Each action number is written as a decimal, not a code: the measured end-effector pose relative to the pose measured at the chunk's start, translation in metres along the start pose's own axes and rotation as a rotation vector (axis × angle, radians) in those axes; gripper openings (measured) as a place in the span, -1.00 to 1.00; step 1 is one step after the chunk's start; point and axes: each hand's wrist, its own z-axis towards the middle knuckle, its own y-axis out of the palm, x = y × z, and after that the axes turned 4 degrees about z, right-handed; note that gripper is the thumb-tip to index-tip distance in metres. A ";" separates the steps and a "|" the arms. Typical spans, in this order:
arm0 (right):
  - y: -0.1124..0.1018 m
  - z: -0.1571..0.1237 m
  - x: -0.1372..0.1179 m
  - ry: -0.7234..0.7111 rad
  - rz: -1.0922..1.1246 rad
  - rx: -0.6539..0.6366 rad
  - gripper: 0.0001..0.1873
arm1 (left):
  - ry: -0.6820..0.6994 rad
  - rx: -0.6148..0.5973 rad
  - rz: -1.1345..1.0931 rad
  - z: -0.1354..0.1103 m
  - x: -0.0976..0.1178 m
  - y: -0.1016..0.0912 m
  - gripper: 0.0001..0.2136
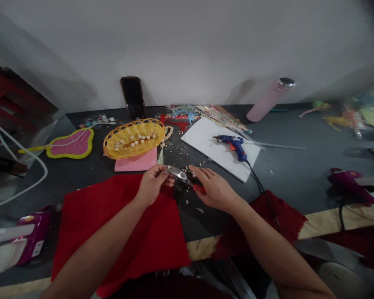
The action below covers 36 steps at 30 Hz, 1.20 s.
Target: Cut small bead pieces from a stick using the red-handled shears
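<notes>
My right hand (214, 187) grips the red handles of a small pair of cutters (182, 176), whose metal jaws point left. My left hand (153, 182) pinches something small at the jaws; I cannot make out what it is. Both hands hover over the dark table, at the right edge of a red cloth (118, 224). Pale crumbs and beads (187, 158) lie scattered just beyond the hands.
A yellow woven basket (112, 145) with pale beads stands on a pink sheet (137, 162). A blue glue gun (233, 145) rests on a white board (202, 137). A phone (133, 97) and a pink bottle (268, 99) lean against the wall. Purple tools sit at both sides.
</notes>
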 end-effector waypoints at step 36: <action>-0.004 -0.003 -0.006 0.026 -0.041 -0.067 -0.44 | -0.117 -0.138 0.041 -0.004 0.005 -0.011 -0.84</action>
